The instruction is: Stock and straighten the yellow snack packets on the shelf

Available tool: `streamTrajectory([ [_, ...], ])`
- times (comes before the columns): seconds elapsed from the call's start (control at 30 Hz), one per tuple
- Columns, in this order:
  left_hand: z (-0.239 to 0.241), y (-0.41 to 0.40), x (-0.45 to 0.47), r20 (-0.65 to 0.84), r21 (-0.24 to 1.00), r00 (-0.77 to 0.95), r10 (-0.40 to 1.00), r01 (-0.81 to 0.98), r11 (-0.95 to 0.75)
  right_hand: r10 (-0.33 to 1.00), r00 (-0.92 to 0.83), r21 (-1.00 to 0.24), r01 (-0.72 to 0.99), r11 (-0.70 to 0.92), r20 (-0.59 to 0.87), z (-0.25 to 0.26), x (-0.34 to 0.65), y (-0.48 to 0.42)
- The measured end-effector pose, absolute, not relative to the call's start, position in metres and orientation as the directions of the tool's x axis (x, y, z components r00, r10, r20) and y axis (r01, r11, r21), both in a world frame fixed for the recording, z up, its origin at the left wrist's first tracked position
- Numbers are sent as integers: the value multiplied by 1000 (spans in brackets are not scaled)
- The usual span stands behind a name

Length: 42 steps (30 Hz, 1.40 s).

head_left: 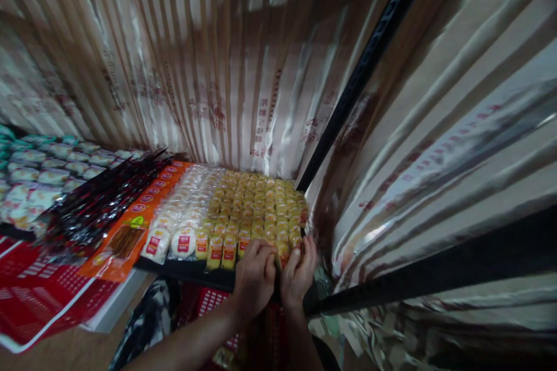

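Rows of small yellow snack packets (256, 203) fill a black shelf (191, 271) in front of me. My left hand (255, 278) rests at the front edge of these rows, fingers curled down onto the nearest packets. My right hand (299, 272) sits beside it at the right end, fingers bent over the front packets near the corner. What either hand grips, if anything, is hidden under the fingers. White round-labelled packets (183, 226) lie in rows left of the yellow ones.
Orange packets (139, 220), dark glossy packets (100, 203) and pale green-white packets (39, 174) lie further left. A red printed box (39, 295) sits at lower left. Striped shiny sheeting (226, 58) hangs behind and to the right, with a black frame bar (361, 69).
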<state>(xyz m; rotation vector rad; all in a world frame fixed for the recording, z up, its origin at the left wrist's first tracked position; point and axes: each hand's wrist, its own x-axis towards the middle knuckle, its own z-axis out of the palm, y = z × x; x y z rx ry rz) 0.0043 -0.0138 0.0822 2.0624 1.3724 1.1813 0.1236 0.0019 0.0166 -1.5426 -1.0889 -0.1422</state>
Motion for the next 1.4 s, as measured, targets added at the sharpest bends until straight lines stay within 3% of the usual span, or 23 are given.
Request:
streamTrajectory([
  [0.13, 49, -42, -40, 338, 773, 6, 941, 569, -281, 682, 311, -611, 751, 251, 662, 23, 91, -25],
  [0.27, 31, -45, -63, 223, 816, -155, 962, 570, -98, 856, 95, -617, 734, 285, 508, 9, 49, -38],
  [0.43, 32, -41, -68, 91, 863, -161, 983, 506, 3, 890, 197, -650, 748, 135, 412, -11, 24, -31],
  [0.6, 39, -37, -69, 25, 899, -182, 983, 435, 57, 879, 294, -748, 656, 101, 377, -8, 19, -28],
  [1.0, 40, -32, -71, 84, 933, -166, 983, 360, -19, 879, 372, -868, 488, 89, 300, 17, 25, -41],
  [1.1, 48, -26, -70, 121, 933, -124, 985, 354, -70, 884, 326, -863, 482, 149, 334, 27, 34, -46],
  [1.27, 63, -13, -61, 43, 955, 24, 999, 293, -48, 890, 285, -837, 521, 168, 356, 43, 54, -49],
  [1.4, 79, -2, -47, 117, 956, -17, 993, 273, -108, 792, 390, -752, 647, 126, 470, 42, 82, -43],
])
